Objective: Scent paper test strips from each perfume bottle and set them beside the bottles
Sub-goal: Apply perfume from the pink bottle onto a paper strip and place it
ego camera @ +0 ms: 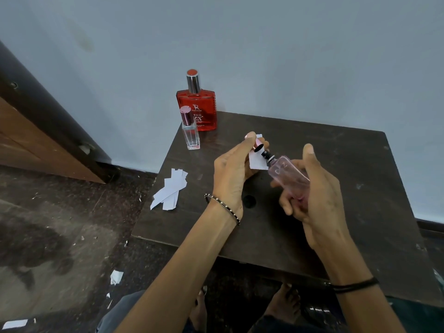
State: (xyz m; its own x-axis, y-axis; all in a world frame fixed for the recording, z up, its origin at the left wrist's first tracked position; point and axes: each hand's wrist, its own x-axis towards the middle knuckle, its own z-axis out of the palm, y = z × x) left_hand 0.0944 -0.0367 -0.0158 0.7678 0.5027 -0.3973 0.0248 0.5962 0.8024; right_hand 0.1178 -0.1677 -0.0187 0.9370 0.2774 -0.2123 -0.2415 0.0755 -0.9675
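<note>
Clasping slim pink glass bottle (289, 175) in right hand (317, 195), left hand (234, 171) pinching white paper strip (258, 159), pink cap (257, 144).

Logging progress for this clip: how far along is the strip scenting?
Done: nothing visibly; no strip lies beside the red square bottle or small clear bottle. In hand: right hand aims the pink bottle at a white paper strip in the left hand. Left: loose strips.

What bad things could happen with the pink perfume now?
The left hand juggles both the pink cap and a paper strip, so one might slip out. The pink bottle in the right hand is tilted and uncapped; spray may miss the strip. The spare strips overhang the table edge and could fall.
</note>
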